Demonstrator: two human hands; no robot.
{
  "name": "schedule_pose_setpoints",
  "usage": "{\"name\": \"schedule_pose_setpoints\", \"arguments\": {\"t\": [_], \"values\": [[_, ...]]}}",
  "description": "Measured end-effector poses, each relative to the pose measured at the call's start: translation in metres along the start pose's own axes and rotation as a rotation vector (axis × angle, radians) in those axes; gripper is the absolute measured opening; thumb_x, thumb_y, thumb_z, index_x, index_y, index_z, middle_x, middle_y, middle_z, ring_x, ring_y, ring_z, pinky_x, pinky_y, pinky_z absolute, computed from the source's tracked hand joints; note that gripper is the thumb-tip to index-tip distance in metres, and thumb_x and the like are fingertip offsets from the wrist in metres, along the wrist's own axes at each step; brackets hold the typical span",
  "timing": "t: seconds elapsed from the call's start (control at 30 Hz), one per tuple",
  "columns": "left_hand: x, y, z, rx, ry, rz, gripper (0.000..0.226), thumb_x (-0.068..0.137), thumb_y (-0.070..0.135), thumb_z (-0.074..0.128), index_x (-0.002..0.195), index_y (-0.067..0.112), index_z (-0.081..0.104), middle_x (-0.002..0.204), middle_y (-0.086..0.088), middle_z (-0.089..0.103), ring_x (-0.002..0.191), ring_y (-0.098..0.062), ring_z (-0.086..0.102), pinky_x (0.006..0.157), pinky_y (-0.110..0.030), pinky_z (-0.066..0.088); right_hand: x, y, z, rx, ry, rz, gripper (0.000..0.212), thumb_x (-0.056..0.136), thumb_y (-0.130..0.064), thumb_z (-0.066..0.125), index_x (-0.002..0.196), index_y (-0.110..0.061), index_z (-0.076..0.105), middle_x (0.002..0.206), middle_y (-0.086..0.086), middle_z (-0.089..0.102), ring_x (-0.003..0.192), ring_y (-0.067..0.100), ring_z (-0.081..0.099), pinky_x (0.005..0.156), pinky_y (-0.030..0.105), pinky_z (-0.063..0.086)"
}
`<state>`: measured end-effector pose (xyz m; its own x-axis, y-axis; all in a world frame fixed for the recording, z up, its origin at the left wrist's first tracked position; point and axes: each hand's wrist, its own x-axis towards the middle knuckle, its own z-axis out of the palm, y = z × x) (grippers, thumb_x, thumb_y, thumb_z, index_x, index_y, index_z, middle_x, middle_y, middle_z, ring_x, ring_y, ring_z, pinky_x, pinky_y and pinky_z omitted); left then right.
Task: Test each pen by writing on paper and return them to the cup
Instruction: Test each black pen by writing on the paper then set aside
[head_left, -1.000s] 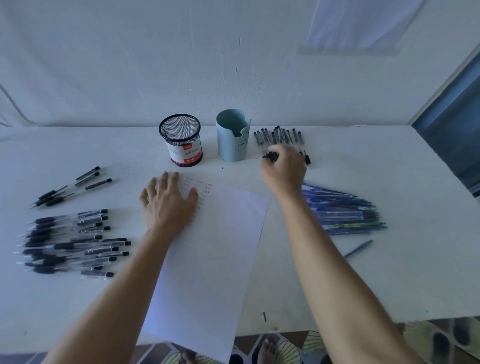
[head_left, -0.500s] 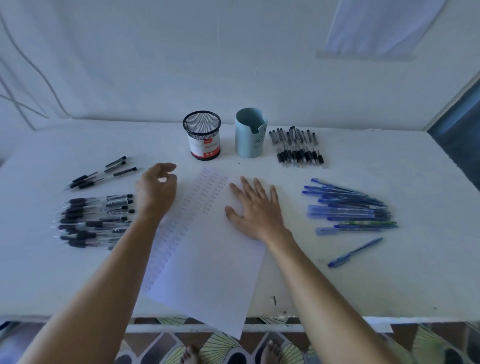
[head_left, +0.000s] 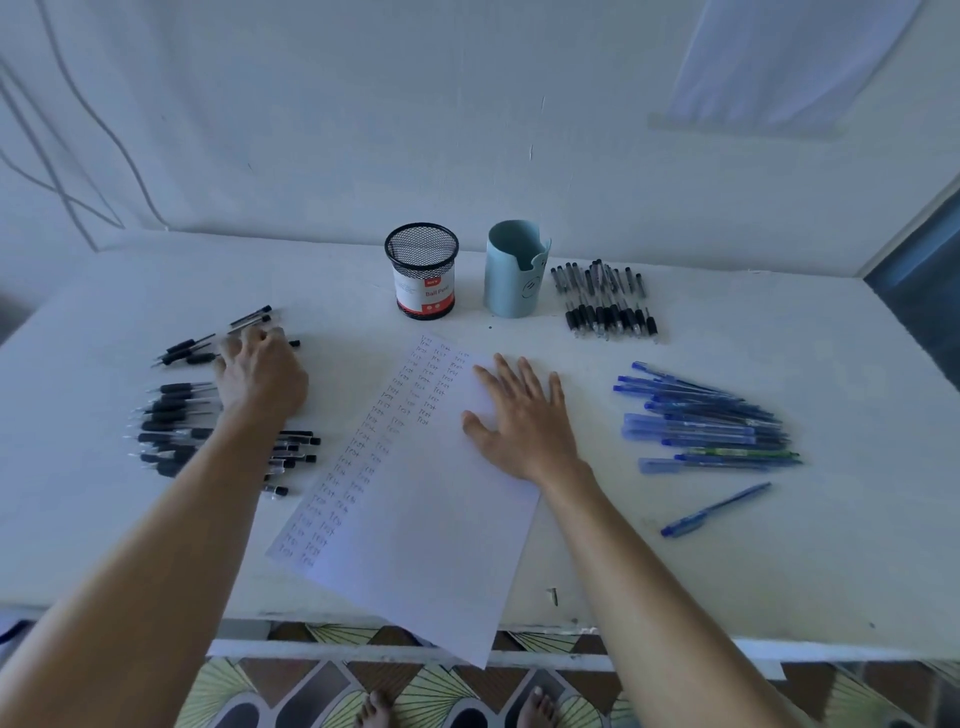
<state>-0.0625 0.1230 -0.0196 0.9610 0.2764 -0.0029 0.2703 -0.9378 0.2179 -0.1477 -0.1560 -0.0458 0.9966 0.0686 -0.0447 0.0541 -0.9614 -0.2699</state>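
A white sheet of paper (head_left: 415, 519) with columns of handwritten test words lies tilted at the middle of the table. My right hand (head_left: 519, 415) rests flat on its upper right part, fingers spread, holding nothing. My left hand (head_left: 260, 374) reaches out to the left, and its bent fingertips lie on a small group of black pens (head_left: 197, 348); whether it grips one is hidden. A black mesh cup (head_left: 422, 270) with a red and white label and a light blue cup (head_left: 517, 275) stand at the back, with no pens showing in either.
A large pile of black pens (head_left: 171, 431) lies under and beside my left forearm. Another row of black pens (head_left: 605, 304) sits right of the blue cup. Blue pens (head_left: 706, 421) are heaped at the right, one blue pen (head_left: 717, 509) apart. The table edge (head_left: 675, 644) is near.
My right hand came back from the far black pens and settled flat on the paper. My left hand left the paper and moved left and away onto the small group of black pens.
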Motion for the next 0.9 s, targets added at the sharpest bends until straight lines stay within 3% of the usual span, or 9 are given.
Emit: {"name": "schedule_pose_setpoints", "arguments": {"t": [0.17, 0.3, 0.37, 0.47, 0.53, 0.63, 0.7, 0.8, 0.9], "values": [[-0.002, 0.002, 0.005, -0.032, 0.168, 0.104, 0.025, 0.098, 0.01, 0.055, 0.119, 0.012, 0.068, 0.127, -0.018, 0.059, 0.12, -0.04, 0.044, 0.1, -0.051, 0.036, 0.0, 0.001, -0.006, 0.115, -0.003, 0.015, 0.079, 0.093, -0.055, 0.05, 0.155, -0.015, 0.021, 0.166, -0.002, 0.013, 0.154, 0.016, 0.001, 0.122, 0.048, -0.008], [-0.01, 0.016, 0.003, -0.357, 0.388, 0.33, 0.017, 0.101, 0.012, 0.052, 0.114, 0.003, 0.059, 0.111, -0.022, 0.067, 0.106, -0.042, 0.056, 0.087, -0.045, 0.04, 0.002, 0.007, -0.012, 0.093, -0.109, -0.006, 0.078, 0.095, -0.062, 0.044, 0.157, -0.02, 0.019, 0.168, -0.005, 0.002, 0.154, 0.014, -0.006, 0.122, 0.045, -0.01], [-0.019, 0.029, -0.004, -0.587, 0.453, 0.399, 0.02, 0.104, 0.014, 0.046, 0.118, 0.0, 0.052, 0.105, -0.017, 0.069, 0.096, -0.035, 0.064, 0.076, -0.037, 0.041, 0.0, 0.012, -0.013, 0.049, -0.15, -0.012, 0.079, 0.096, -0.066, 0.036, 0.159, -0.025, 0.012, 0.167, -0.008, -0.004, 0.153, 0.014, -0.011, 0.122, 0.044, -0.011], [-0.032, 0.052, -0.016, -0.999, 0.303, 0.344, 0.023, 0.107, 0.024, 0.038, 0.127, 0.012, 0.043, 0.087, 0.001, 0.058, 0.071, -0.012, 0.058, 0.068, -0.035, 0.05, -0.004, 0.014, -0.011, -0.01, -0.139, -0.001, 0.079, 0.094, -0.071, 0.029, 0.159, -0.032, 0.007, 0.167, -0.007, -0.01, 0.153, 0.018, -0.015, 0.122, 0.046, -0.013], [-0.039, 0.064, -0.02, -1.206, 0.125, 0.274, 0.02, 0.107, 0.032, 0.036, 0.124, 0.024, 0.044, 0.079, 0.004, 0.044, 0.062, -0.007, 0.043, 0.06, -0.03, 0.045, -0.006, 0.013, -0.01, -0.021, -0.108, 0.024, 0.079, 0.092, -0.075, 0.028, 0.158, -0.036, 0.008, 0.167, -0.004, -0.012, 0.153, 0.021, -0.016, 0.121, 0.048, -0.013], [-0.05, 0.075, -0.023, -1.537, -0.23, 0.204, 0.044, 0.098, 0.058, 0.033, 0.092, 0.022, 0.058, 0.066, 0.004, 0.031, 0.058, -0.011, 0.021, 0.056, -0.028, 0.021, -0.006, 0.012, -0.007, -0.019, -0.074, 0.041, 0.08, 0.09, -0.078, 0.027, 0.158, -0.039, 0.01, 0.167, -0.002, -0.012, 0.153, 0.023, -0.015, 0.12, 0.052, -0.013], [-0.054, 0.079, -0.022, -1.651, -0.379, 0.19, 0.062, 0.092, 0.067, 0.03, 0.065, 0.016, 0.052, 0.058, 0.003, 0.025, 0.059, -0.016, 0.016, 0.059, -0.033, 0.017, -0.006, 0.011, -0.005, -0.018, -0.058, 0.047, 0.081, 0.09, -0.079, 0.027, 0.158, -0.038, 0.011, 0.167, -0.002, -0.01, 0.153, 0.022, -0.014, 0.12, 0.053, -0.013], [-0.057, 0.083, -0.016, -1.817, -0.45, 0.129, 0.049, 0.085, 0.05, 0.044, 0.056, 0.014, 0.029, 0.052, 0.002, 0.024, 0.058, -0.017, 0.018, 0.06, -0.032, 0.02, -0.005, 0.011, -0.003, -0.02, -0.048, 0.054, 0.082, 0.089, -0.079, 0.026, 0.158, -0.037, 0.011, 0.167, -0.002, -0.008, 0.153, 0.022, -0.014, 0.12, 0.053, -0.013], [-0.06, 0.087, -0.01, -1.923, -0.507, 0.082, 0.039, 0.081, 0.037, 0.045, 0.052, 0.016, 0.032, 0.053, 0.002, 0.024, 0.057, -0.017, 0.017, 0.059, -0.031, 0.024, -0.005, 0.01, -0.003, -0.028, -0.043, 0.053, 0.082, 0.09, -0.078, 0.027, 0.158, -0.035, 0.011, 0.168, -0.001, -0.006, 0.153, 0.023, -0.013, 0.12, 0.054, -0.013]]}}
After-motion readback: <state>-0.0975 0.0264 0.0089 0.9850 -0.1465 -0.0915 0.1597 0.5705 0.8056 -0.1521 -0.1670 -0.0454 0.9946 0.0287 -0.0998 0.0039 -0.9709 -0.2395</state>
